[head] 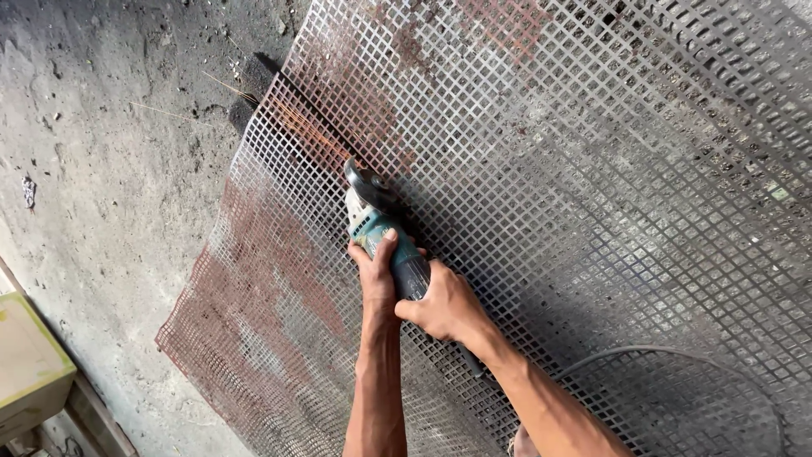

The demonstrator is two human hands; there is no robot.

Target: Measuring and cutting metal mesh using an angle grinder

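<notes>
A teal angle grinder [391, 237] rests on a large rusty metal sheet with square holes [592, 169] lying on the concrete floor. Its disc [362, 184] touches the sheet and throws orange sparks up and to the left. My left hand [375, 269] grips the front of the grinder's body. Just behind it, my right hand [444, 305] wraps the rear of the body. A cut line runs from the disc toward the sheet's upper left edge.
The grinder's grey cable [677, 351] curves over the sheet at lower right. A dark block [251, 85] lies under the sheet's left edge. Bare concrete floor [110, 169] lies left. A yellowish box [25, 355] stands at the lower left corner.
</notes>
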